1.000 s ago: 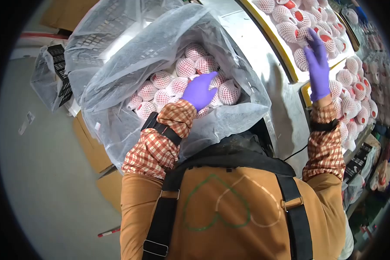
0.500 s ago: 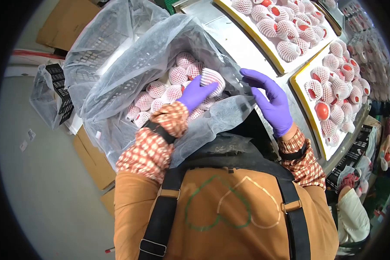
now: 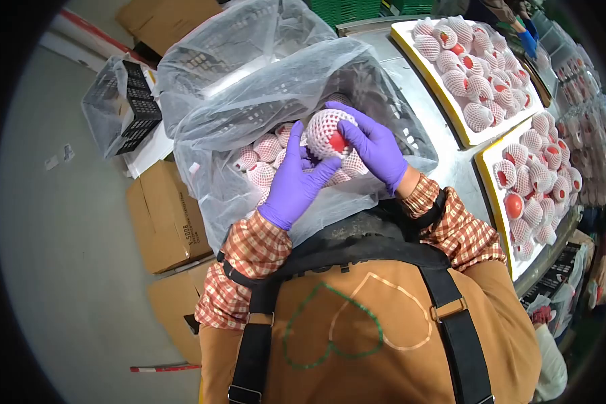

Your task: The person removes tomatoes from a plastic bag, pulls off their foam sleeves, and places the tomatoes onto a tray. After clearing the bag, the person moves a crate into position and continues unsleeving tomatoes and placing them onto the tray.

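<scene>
- Beneath my hands, the plastic-lined crate point(image 3: 239, 111) gaped open.
- My left hand point(image 3: 295, 183), half-open, stood at the foam-netted fruit's point(image 3: 324, 131) lower left, contact uncertain.
- My right hand point(image 3: 378, 149), nearer, curled around its upper right, gripping it.
- Between them, the fruit showed no clear long axis.

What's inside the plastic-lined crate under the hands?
Several netted fruits. The left hand, right hand and held fruit hide some of the contents; anything beneath the top layer is covered.
</scene>
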Motion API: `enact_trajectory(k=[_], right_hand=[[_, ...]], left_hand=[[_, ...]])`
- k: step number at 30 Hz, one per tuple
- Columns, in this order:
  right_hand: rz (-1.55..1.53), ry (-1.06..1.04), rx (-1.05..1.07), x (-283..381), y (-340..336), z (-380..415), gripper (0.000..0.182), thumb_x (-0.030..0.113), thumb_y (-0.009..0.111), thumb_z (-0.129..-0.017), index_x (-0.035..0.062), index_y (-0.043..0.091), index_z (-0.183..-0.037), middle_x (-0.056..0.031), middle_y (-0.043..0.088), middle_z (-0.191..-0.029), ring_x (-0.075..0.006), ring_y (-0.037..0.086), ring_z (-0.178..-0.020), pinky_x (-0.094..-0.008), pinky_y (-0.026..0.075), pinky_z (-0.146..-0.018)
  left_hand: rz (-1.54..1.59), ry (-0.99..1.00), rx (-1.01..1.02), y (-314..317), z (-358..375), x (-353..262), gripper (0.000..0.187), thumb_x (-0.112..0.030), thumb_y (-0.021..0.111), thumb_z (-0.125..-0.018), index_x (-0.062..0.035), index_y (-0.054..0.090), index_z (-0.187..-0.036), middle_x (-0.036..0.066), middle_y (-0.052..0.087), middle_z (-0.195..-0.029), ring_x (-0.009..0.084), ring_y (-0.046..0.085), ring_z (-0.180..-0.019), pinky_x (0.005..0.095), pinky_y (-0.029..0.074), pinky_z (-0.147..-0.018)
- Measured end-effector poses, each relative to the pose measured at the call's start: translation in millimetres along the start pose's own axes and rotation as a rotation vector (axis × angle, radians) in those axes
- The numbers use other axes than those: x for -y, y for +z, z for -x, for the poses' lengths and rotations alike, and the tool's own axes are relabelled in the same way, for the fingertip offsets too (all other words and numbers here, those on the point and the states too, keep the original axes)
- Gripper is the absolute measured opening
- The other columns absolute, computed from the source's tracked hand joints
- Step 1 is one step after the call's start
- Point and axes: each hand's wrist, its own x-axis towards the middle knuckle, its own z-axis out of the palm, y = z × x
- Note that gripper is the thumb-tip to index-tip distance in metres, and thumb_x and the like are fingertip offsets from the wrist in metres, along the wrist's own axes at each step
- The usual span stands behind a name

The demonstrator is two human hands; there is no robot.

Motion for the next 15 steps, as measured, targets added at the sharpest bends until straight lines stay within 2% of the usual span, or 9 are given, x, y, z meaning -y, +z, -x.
enact_trajectory(k=[1, 2, 5, 7, 9, 13, 15], right_hand=[[-0.069, 0.025, 0.021, 2, 5, -1, 0.040, 0.025, 0.057, -0.094, 0.0023, 0.055, -0.127, -0.0119, 0.063, -0.115, -0.0163, 0.059, -0.107, -0.0294, 0.047, -0.093], [-0.111, 0.004, 0.049, 3, 12, -2, 0.034, 0.021, 0.054, -0.096, 0.0017, 0.057, -0.124, -0.0106, 0.064, -0.114, -0.0158, 0.060, -0.105, -0.0286, 0.047, -0.091], [-0.063, -0.119, 0.081, 2, 28, -8, 0.032, 0.019, 0.054, -0.096, 0.0009, 0.058, -0.122, -0.0106, 0.065, -0.113, -0.0167, 0.061, -0.102, -0.0287, 0.048, -0.090], [0.008, -0.153, 0.071, 9, 30, -9, 0.029, 0.017, 0.054, -0.096, 0.0023, 0.059, -0.121, -0.0097, 0.066, -0.112, -0.0175, 0.062, -0.101, -0.0291, 0.048, -0.089], [0.133, -0.218, 0.057, 9, 25, -7, 0.029, 0.017, 0.054, -0.095, 0.0041, 0.059, -0.121, -0.0110, 0.066, -0.112, -0.0197, 0.064, -0.099, -0.0300, 0.049, -0.088], [0.363, -0.215, 0.053, 7, 4, 0, 0.030, 0.021, 0.055, -0.094, 0.0052, 0.061, -0.119, -0.0127, 0.065, -0.111, -0.0220, 0.065, -0.096, -0.0309, 0.050, -0.084], [0.407, 0.072, 0.170, 1, -10, 2, 0.033, 0.025, 0.057, -0.092, 0.0042, 0.061, -0.117, -0.0155, 0.064, -0.109, -0.0232, 0.066, -0.092, -0.0317, 0.051, -0.081]], left_hand=[[-0.066, 0.152, -0.072, 0, 4, 3, 0.088, -0.029, 0.074, -0.082, 0.0019, 0.018, -0.144, 0.016, 0.047, -0.128, 0.0214, 0.052, -0.115, 0.0316, 0.049, -0.090], [-0.144, 0.155, -0.118, -3, 7, 5, 0.091, -0.022, 0.081, -0.075, 0.0029, 0.022, -0.141, 0.017, 0.048, -0.127, 0.0213, 0.054, -0.113, 0.0318, 0.049, -0.090], [-0.241, 0.047, -0.272, -13, 8, 4, 0.088, -0.023, 0.080, -0.076, 0.0031, 0.025, -0.138, 0.017, 0.049, -0.126, 0.0209, 0.055, -0.111, 0.0319, 0.048, -0.092], [-0.177, 0.087, -0.304, -16, 13, -4, 0.082, -0.021, 0.080, -0.075, 0.0028, 0.030, -0.136, 0.015, 0.050, -0.124, 0.0201, 0.056, -0.109, 0.0308, 0.048, -0.092], [0.031, 0.078, -0.088, -24, 22, -13, 0.078, -0.020, 0.081, -0.073, 0.0018, 0.036, -0.134, 0.012, 0.052, -0.124, 0.0192, 0.056, -0.109, 0.0312, 0.047, -0.093], [0.080, 0.094, 0.071, -28, 31, -15, 0.075, -0.020, 0.082, -0.072, 0.0010, 0.041, -0.131, 0.010, 0.052, -0.124, 0.0183, 0.055, -0.110, 0.0317, 0.045, -0.095], [0.237, -0.024, 0.137, -29, 34, -11, 0.080, -0.026, 0.083, -0.071, 0.0002, 0.039, -0.133, 0.009, 0.052, -0.126, 0.0181, 0.054, -0.112, 0.0321, 0.042, -0.098]])
